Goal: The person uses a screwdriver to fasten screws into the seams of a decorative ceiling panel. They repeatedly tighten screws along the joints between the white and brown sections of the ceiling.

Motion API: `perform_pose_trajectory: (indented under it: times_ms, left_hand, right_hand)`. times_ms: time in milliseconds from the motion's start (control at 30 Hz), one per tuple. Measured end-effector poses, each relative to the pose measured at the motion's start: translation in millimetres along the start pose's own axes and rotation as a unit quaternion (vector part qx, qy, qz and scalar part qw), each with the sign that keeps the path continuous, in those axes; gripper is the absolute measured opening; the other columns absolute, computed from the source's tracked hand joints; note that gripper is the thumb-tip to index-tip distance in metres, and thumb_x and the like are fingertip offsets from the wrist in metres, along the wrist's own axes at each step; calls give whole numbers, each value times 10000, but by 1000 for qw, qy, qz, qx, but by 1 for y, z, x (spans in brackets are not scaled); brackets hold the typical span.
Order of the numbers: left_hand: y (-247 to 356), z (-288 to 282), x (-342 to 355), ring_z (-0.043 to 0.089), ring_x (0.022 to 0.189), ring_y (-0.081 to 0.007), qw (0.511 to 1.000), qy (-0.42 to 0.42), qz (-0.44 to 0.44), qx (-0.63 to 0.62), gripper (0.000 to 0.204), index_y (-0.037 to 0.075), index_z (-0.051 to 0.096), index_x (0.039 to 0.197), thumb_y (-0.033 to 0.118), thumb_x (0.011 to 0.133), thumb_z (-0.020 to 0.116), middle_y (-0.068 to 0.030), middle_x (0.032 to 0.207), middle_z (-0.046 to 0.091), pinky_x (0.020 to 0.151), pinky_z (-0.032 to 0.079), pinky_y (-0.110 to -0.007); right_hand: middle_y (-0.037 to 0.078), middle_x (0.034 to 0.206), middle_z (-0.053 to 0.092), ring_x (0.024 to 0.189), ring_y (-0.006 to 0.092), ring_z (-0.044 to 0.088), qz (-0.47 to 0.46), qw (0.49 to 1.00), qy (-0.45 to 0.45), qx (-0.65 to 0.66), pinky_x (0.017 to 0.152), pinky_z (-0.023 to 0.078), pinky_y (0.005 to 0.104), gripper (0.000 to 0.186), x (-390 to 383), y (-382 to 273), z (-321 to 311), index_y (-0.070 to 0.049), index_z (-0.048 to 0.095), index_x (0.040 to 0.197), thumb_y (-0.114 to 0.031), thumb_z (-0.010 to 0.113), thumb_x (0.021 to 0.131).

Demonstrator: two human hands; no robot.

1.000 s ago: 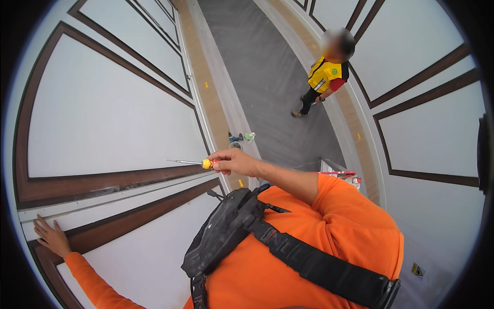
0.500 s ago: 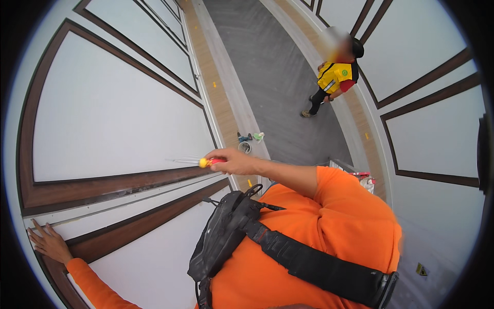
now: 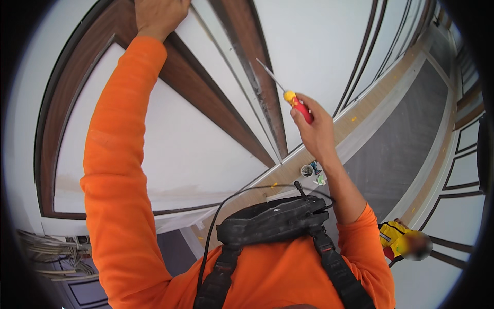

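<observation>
Bare right hand gripping red-and-yellow-handled metal screwdriver.
Screwdriver tilts up toward wearer's left, in front of dark-brown wood-grain strip on white wall; contact unclear. Bare left hand raised by brown frame, fingers cut off, can't tell grip.

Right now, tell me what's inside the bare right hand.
A slim screwdriver with a red and yellow handle; its metal shaft and part of the handle show. The right hand covers the gripped side.
</observation>
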State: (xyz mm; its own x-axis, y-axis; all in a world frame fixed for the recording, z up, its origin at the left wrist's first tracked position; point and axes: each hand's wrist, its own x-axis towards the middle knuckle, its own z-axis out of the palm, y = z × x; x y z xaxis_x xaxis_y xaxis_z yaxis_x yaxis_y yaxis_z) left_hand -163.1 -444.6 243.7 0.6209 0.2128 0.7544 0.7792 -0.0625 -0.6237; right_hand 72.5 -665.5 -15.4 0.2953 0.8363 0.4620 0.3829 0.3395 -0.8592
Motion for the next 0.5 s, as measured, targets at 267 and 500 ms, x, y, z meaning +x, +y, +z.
perform_pose_trajectory:
  times_ms: [267,500]
  left_hand:
    - [9,46,7,256,1552,-287,999,31,7,-19,714,81,394,1558,377,945,610,-109,1648,340,1271,66,-617]
    - [10,48,4,267,1546,-284,999,42,1,-22,710,91,405,1554,385,941,609,-104,1638,353,1270,78,-611]
  right_hand:
    - [209,1096,717,978,355,697,9,999,-34,-29,882,546,404,356,75,7,59,-5,683,1254,-185,670,947]
    - [213,1080,723,978,365,702,25,997,-48,-64,887,548,417,372,92,10,71,-2,691,1247,-213,659,942]
